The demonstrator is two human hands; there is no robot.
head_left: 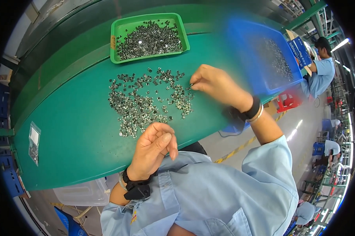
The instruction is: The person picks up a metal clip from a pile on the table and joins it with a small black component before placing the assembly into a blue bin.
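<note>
Many small black-and-silver metal parts lie loose in a spread pile on the green tabletop. At the pile's right edge my right hand is closed, thumb and forefinger pinching one small dark metal part. My left hand is near the table's front edge, just below the pile. Its fingers are curled in with the thumb across them; what they hold, if anything, is hidden. Beyond the pile stands a green tray, heaped with the same kind of parts.
A blue bin, partly blurred, stands at the right with small parts inside. A clear bag of small pieces lies at the far left. Below the table is a clear plastic box. Another person works beyond the bin, near a red stool.
</note>
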